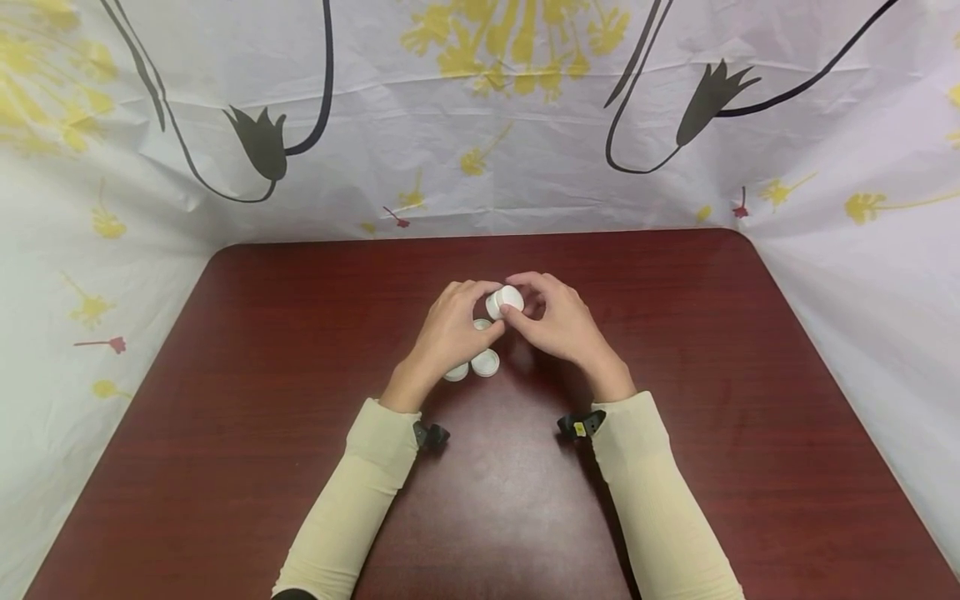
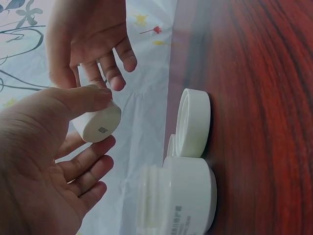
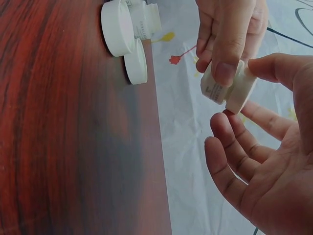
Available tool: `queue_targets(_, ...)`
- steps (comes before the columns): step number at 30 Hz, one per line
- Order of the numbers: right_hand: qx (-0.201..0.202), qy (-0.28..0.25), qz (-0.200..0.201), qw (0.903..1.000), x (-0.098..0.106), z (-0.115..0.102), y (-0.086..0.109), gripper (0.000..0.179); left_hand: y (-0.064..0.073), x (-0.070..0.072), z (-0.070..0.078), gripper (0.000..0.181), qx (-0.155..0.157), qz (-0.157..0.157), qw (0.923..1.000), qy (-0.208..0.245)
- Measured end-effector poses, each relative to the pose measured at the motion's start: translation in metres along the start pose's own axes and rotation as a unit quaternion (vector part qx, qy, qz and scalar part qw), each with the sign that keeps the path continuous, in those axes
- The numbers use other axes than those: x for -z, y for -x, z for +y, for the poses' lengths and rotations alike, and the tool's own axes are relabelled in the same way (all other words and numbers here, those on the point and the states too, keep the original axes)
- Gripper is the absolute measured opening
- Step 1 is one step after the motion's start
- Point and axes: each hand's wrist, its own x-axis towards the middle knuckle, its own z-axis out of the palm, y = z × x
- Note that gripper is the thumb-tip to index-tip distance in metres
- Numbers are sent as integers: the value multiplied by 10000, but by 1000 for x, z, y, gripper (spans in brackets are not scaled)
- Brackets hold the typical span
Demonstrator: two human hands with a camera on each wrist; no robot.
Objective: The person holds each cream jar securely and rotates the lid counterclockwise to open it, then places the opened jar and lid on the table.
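Over the far middle of the table, both hands meet at a small white cream jar [image 3: 212,90]. My left hand [image 1: 452,327] grips the jar body between thumb and fingers, with the jar tilted and its base showing a small printed code in the left wrist view. On the jar's top sits a white lid [image 3: 241,92]. My right hand [image 1: 562,319] pinches this lid between thumb and fingertips, its other fingers spread loosely. Below the hands stands a second white jar [image 2: 190,193], uncapped and upright, partly hidden by the left hand in the head view.
Beside the uncapped jar, a larger white lid [image 1: 485,362] lies with its hollow side up. A smaller lid [image 3: 136,61] lies just beyond it. The dark red table [image 1: 247,400] has patterned white cloth [image 1: 480,183] behind it and along both sides.
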Motion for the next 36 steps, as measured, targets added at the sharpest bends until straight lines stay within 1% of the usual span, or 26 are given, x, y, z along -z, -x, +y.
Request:
queue_targets(6, -207, 38, -25, 9998, 0, 0, 0, 56, 0, 1, 1, 49, -24, 25, 10000, -43)
queue_targets(10, -379, 151, 15, 9992, 0, 0, 0, 48, 0, 1, 1, 48, -19, 19, 10000, -19)
queue_targets(14, -321, 151, 66, 9993, 0, 1, 0, 37, 0, 0, 1, 47, -28, -10, 10000, -24)
queue_targets(18, -124, 86, 93, 9998, 0, 1, 0, 34, -1, -1, -1, 47, -20, -60, 10000, -51)
queue_targets(21, -47, 29, 92, 9999, 2, 1, 0, 33, -1, -1, -1, 48, -27, -81, 9999, -52)
queue_targets(24, -76, -42, 91, 9999, 3, 1, 0, 32, 0, -1, -2, 48, -37, -61, 10000, -14)
queue_targets(28, -278, -32, 69, 9996, 8, 2, 1, 34, 2, -2, -2, 47, 41, -56, 10000, 61)
queue_targets(30, -389, -29, -16, 9992, 12, 4, 2, 36, 2, -3, -2, 47, 115, -116, 9999, 51)
queue_targets(32, -470, -62, -197, 9987, 17, 7, 3, 37, 3, -4, -2, 47, 177, -210, 9996, 4)
queue_targets(36, -512, -47, -755, 9958, 29, 17, 5, 43, 2, -5, -1, 46, 215, -419, 9988, -92)
